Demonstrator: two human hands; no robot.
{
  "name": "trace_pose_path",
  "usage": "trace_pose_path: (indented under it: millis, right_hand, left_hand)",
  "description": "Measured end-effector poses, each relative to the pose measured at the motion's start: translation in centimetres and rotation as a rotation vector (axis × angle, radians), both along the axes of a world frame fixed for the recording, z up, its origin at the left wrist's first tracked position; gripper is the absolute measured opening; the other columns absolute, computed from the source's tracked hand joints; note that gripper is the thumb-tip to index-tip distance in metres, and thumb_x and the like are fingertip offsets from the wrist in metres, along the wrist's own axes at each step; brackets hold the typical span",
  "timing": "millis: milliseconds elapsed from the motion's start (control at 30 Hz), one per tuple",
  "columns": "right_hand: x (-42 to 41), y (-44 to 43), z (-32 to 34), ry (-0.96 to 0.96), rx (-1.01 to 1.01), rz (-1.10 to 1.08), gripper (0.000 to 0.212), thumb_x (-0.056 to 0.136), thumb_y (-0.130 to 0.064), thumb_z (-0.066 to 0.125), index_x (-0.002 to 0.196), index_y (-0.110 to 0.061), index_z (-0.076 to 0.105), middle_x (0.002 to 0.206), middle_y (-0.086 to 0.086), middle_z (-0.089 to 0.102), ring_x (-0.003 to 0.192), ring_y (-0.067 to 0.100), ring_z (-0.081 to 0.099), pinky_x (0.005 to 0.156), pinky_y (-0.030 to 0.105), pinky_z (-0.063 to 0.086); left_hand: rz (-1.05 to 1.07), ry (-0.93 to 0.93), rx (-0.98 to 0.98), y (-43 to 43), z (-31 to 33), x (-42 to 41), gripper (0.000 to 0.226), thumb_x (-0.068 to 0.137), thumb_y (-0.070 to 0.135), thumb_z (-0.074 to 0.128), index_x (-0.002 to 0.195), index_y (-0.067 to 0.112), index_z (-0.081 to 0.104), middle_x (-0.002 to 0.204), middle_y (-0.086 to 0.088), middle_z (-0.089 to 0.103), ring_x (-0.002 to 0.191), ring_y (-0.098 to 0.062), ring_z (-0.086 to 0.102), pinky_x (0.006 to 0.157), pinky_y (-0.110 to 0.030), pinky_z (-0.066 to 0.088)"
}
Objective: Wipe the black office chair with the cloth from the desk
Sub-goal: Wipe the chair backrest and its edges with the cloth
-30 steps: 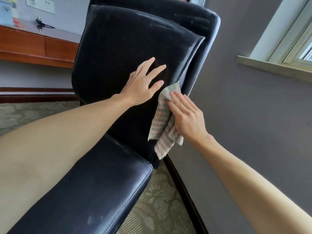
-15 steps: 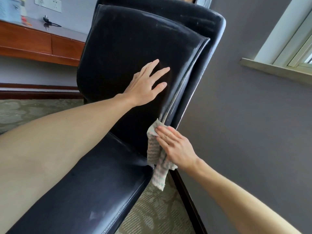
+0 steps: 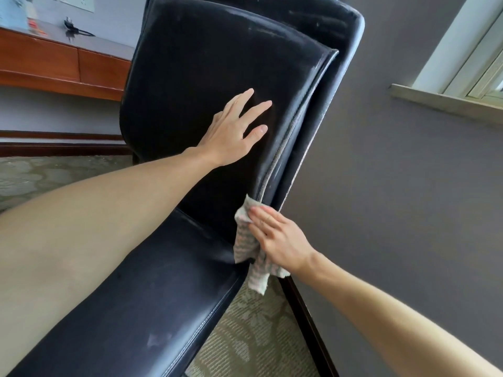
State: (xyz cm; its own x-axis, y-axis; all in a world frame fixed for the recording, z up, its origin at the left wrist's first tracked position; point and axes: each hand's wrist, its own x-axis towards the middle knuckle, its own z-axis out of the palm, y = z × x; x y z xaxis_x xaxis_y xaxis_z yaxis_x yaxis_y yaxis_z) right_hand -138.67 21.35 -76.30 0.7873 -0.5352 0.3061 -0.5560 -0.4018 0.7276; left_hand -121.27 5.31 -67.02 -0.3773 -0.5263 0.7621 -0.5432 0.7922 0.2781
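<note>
The black office chair (image 3: 206, 63) fills the middle of the view, its padded back tilted and its seat running toward the lower left. My left hand (image 3: 234, 129) lies flat on the back cushion, fingers spread, holding nothing. My right hand (image 3: 277, 240) presses a pale striped cloth (image 3: 246, 244) against the lower right edge of the back cushion, just above the seat. Part of the cloth hangs loose below my palm.
A wooden desk (image 3: 57, 63) with a black cable on top stands at the far left against the wall. A grey wall (image 3: 394, 186) with a dark baseboard runs close along the chair's right side. A window sill (image 3: 446, 102) is at the upper right. Patterned carpet covers the floor.
My right hand has slid the cloth down the right edge of the back cushion, from mid-height to just above the seat. My left hand has stayed flat on the cushion.
</note>
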Motion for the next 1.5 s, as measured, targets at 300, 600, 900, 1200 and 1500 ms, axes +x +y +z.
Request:
trace_pose_path:
  millis: [300,600,900,1200,1500]
  right_hand:
    - [0.1,-2.2,7.6,-0.273,-0.203,-0.036,0.029,0.084,-0.001,0.068,0.112,0.006,0.068,0.125,0.022,0.062,0.117,0.037,0.059,0.098,0.052,0.048]
    - [0.0,-0.4,1.9,0.007,-0.012,-0.002,0.036,0.077,-0.016,0.078,0.111,-0.006,0.072,0.124,0.013,0.064,0.121,0.025,0.058,0.099,0.04,0.049]
    - [-1.4,-3.8,9.6,-0.444,-0.238,-0.034,0.037,0.095,-0.004,0.037,0.114,0.003,0.068,0.129,0.019,0.06,0.123,0.034,0.055,0.105,0.049,0.043]
    - [1.2,-2.4,0.1,-0.737,0.009,-0.001,0.041,0.101,-0.015,0.036,0.133,0.004,0.052,0.143,0.021,0.046,0.139,0.03,0.032,0.106,0.048,0.043]
    - [1.3,-5.8,10.1,-1.068,-0.104,-0.241,0.045,0.103,-0.01,0.031,0.147,0.003,0.031,0.157,0.016,0.024,0.148,0.027,0.014,0.12,0.038,0.019]
  left_hand:
    - [-0.015,0.019,-0.004,0.0,0.2,0.0,0.049,0.098,0.05,0.034,0.147,0.043,0.029,0.161,0.0,0.015,0.147,-0.018,0.009,0.11,-0.044,0.02]
    - [-0.007,0.016,0.002,0.1,0.1,-0.2,0.048,0.1,0.049,0.033,0.147,0.042,0.029,0.161,0.0,0.014,0.147,-0.018,0.009,0.111,-0.045,0.019]
    - [0.011,0.076,0.017,0.9,0.4,-1.1,0.047,0.102,0.041,0.035,0.149,0.038,0.029,0.161,-0.005,0.012,0.148,-0.02,0.007,0.112,-0.043,0.017]
    - [0.003,0.047,0.05,1.8,1.3,-1.3,0.047,0.1,0.045,0.031,0.147,0.043,0.027,0.162,-0.001,0.011,0.147,-0.021,0.012,0.111,-0.048,0.02]
    - [0.021,0.071,0.056,1.9,3.5,-2.2,0.047,0.1,0.048,0.029,0.147,0.045,0.025,0.162,0.0,0.009,0.147,-0.02,0.01,0.112,-0.05,0.018]
